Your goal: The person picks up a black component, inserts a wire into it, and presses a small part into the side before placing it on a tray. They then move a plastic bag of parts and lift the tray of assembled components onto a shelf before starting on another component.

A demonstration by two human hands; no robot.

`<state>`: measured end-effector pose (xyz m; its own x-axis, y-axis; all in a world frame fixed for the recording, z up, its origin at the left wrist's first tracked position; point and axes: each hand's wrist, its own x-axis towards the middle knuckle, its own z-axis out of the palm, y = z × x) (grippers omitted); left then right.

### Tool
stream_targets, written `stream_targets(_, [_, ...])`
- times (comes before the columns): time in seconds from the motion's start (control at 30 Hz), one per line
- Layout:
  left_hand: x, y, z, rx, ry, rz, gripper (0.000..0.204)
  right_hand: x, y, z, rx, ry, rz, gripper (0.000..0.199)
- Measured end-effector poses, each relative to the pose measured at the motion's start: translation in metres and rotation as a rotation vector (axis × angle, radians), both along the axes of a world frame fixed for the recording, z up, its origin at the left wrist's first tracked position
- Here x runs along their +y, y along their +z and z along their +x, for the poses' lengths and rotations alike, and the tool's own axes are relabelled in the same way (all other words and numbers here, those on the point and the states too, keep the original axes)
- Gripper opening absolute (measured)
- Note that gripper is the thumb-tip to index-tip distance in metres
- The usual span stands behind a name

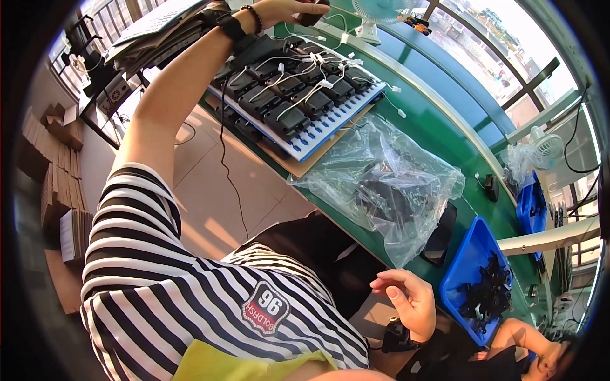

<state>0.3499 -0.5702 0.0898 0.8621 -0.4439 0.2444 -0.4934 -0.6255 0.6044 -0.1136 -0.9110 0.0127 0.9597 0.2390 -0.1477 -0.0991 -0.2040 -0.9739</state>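
My left hand (289,11) reaches to the far end of the table, fingers closed round a small dark block (311,18). Just below that arm, rows of black plastic housings (289,117) with white cables and plugs lie on a white-and-blue tray (305,152). My right hand (410,305) hangs near the table's front edge, its fingers loosely bent and apart, with nothing visible in it. Beside it stands a blue bin (452,289) of small black parts (486,289). A crumpled clear plastic bag (406,171) lies between the tray and the bin, over something dark.
A flat black object (438,238) lies by the bag. Farther back are a small black block (489,187), another blue bin (530,209) and two fans. Another person's arm (524,336) is at lower right. Cardboard stacks (57,184) stand on the floor at left; a black cable hangs beside the table.
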Motion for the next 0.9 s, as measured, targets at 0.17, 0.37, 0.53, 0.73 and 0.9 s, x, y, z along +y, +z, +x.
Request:
stream_targets(0.17, [0.011,0.002,-0.031,0.699,-0.548,-0.74,0.064,0.011,-0.001,0.016,-0.035,0.002,-0.051,0.031])
stream_targets(0.37, [-0.047,-0.029,-0.161,0.832,-0.864,-0.769,0.069,0.036,0.001,0.023,-0.206,-0.064,-0.08,0.029])
stream_targets(0.53, [-0.101,-0.078,-0.234,1.11,-0.989,-0.96,0.083,0.044,-0.001,0.016,-0.27,-0.177,-0.137,0.03])
stream_targets(0.73, [-0.131,-0.105,-0.29,1.496,-1.073,-1.083,0.089,0.044,0.003,-0.023,-0.258,-0.504,-0.043,0.039])
stream_targets(0.9, [-0.14,-0.125,-0.324,1.621,-1.022,-1.091,0.077,0.049,-0.006,-0.039,-0.3,-0.682,-0.122,0.044])
